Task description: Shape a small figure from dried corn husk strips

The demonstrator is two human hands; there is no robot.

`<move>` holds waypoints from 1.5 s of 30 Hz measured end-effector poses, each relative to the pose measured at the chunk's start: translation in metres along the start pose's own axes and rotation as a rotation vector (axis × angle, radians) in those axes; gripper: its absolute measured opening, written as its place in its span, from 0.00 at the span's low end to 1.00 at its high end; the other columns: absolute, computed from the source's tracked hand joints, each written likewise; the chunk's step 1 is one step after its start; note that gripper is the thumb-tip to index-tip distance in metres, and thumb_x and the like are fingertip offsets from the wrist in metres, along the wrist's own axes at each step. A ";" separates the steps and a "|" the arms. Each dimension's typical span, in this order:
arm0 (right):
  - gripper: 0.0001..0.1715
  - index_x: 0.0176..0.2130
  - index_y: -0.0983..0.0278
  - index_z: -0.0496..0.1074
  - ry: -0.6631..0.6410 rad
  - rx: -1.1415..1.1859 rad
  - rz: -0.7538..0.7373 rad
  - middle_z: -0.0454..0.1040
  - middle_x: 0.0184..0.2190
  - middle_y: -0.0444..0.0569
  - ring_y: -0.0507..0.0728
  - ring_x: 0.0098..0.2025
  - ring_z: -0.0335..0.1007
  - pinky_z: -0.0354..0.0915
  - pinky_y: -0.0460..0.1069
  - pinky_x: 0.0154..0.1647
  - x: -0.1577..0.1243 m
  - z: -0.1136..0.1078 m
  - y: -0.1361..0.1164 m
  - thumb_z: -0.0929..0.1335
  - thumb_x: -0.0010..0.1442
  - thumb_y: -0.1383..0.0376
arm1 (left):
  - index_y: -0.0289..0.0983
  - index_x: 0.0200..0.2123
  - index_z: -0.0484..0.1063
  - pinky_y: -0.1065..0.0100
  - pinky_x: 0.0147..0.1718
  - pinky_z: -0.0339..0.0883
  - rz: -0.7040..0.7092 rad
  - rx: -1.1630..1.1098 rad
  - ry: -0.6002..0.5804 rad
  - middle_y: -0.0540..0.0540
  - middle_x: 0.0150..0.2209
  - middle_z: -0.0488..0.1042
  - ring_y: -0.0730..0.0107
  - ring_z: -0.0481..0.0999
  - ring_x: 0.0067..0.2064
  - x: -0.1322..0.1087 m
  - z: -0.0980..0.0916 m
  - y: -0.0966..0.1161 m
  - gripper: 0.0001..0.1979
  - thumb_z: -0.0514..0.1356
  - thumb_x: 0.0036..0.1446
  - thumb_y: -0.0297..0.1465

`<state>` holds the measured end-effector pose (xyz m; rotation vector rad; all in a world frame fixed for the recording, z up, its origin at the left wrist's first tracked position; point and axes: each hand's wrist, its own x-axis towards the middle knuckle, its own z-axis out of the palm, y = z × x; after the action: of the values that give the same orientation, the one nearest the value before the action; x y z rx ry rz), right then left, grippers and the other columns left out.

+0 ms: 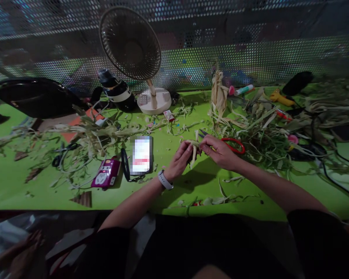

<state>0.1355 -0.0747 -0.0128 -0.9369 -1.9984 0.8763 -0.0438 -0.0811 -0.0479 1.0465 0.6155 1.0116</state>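
Above the middle of the green table (23, 182), my left hand (180, 159) and my right hand (218, 152) meet around a pale strip of dried corn husk (194, 152). Both hands pinch it, the left from below and left, the right from the right end. The husk piece hangs a little down between them. Red-handled scissors (234, 144) lie just behind my right hand. A smartwatch sits on my left wrist.
A phone (141, 155), a purple device (106, 177) and black scissors (62, 154) lie left of my hands. A desk fan (133, 50), a dark bottle (118, 91) and a black tray (36, 97) stand behind. Husk piles (261, 128) and cables (328, 155) crowd the right.
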 end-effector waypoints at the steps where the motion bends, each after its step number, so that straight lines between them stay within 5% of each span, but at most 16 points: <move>1: 0.21 0.31 0.63 0.66 0.006 0.005 0.010 0.65 0.29 0.45 0.54 0.34 0.61 0.58 0.50 0.38 0.000 0.000 0.001 0.59 0.68 0.52 | 0.39 0.42 0.67 0.72 0.34 0.62 -0.013 -0.022 -0.003 0.49 0.35 0.71 0.76 0.67 0.33 0.000 0.000 -0.001 0.15 0.60 0.58 0.43; 6: 0.21 0.31 0.62 0.65 0.024 0.057 0.060 0.63 0.28 0.44 0.53 0.33 0.60 0.58 0.50 0.38 0.001 -0.004 0.003 0.60 0.66 0.50 | 0.39 0.47 0.66 0.71 0.34 0.63 -0.002 -0.013 -0.017 0.46 0.40 0.70 0.74 0.67 0.34 -0.001 -0.002 -0.001 0.20 0.64 0.54 0.41; 15: 0.21 0.31 0.63 0.67 -0.054 0.091 0.103 0.65 0.29 0.45 0.54 0.34 0.63 0.59 0.50 0.39 0.000 -0.001 0.001 0.60 0.66 0.50 | 0.38 0.44 0.65 0.71 0.32 0.60 0.059 0.279 -0.024 0.50 0.33 0.66 0.75 0.62 0.31 -0.001 -0.007 0.003 0.14 0.55 0.63 0.42; 22: 0.21 0.32 0.63 0.66 -0.077 0.123 0.138 0.64 0.29 0.45 0.54 0.34 0.61 0.58 0.50 0.39 0.002 -0.003 0.000 0.61 0.64 0.49 | 0.41 0.49 0.58 0.64 0.46 0.64 0.062 0.235 -0.145 0.47 0.43 0.69 0.67 0.70 0.46 -0.001 -0.007 0.003 0.18 0.59 0.58 0.35; 31: 0.22 0.31 0.63 0.68 -0.234 0.358 0.333 0.62 0.25 0.41 0.50 0.27 0.54 0.52 0.47 0.30 0.004 -0.019 -0.001 0.65 0.60 0.47 | 0.41 0.48 0.61 0.65 0.50 0.63 0.053 0.298 -0.276 0.45 0.44 0.70 0.68 0.71 0.48 -0.001 -0.010 0.014 0.17 0.61 0.59 0.36; 36: 0.21 0.28 0.64 0.68 -0.262 0.519 0.395 0.63 0.24 0.41 0.49 0.26 0.53 0.51 0.46 0.27 0.005 -0.022 0.000 0.70 0.56 0.48 | 0.39 0.42 0.66 0.69 0.41 0.64 0.081 0.396 -0.206 0.47 0.38 0.70 0.72 0.70 0.38 0.000 -0.013 0.016 0.14 0.64 0.55 0.36; 42: 0.24 0.29 0.64 0.69 -0.159 0.721 0.454 0.65 0.25 0.41 0.47 0.24 0.53 0.50 0.45 0.25 0.005 -0.016 0.006 0.73 0.50 0.47 | 0.39 0.51 0.66 0.66 0.48 0.63 0.054 0.463 -0.211 0.43 0.47 0.72 0.66 0.70 0.47 -0.001 -0.015 0.026 0.17 0.60 0.59 0.37; 45: 0.24 0.29 0.64 0.68 -0.172 0.703 0.444 0.64 0.25 0.41 0.47 0.23 0.53 0.50 0.45 0.24 0.004 -0.015 0.004 0.73 0.51 0.46 | 0.38 0.47 0.69 0.68 0.44 0.64 0.060 0.452 -0.159 0.44 0.43 0.73 0.69 0.71 0.42 0.000 -0.013 0.026 0.16 0.60 0.59 0.40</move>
<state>0.1470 -0.0656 -0.0075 -0.9049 -1.4328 1.8053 -0.0642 -0.0718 -0.0293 1.5350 0.7022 0.8474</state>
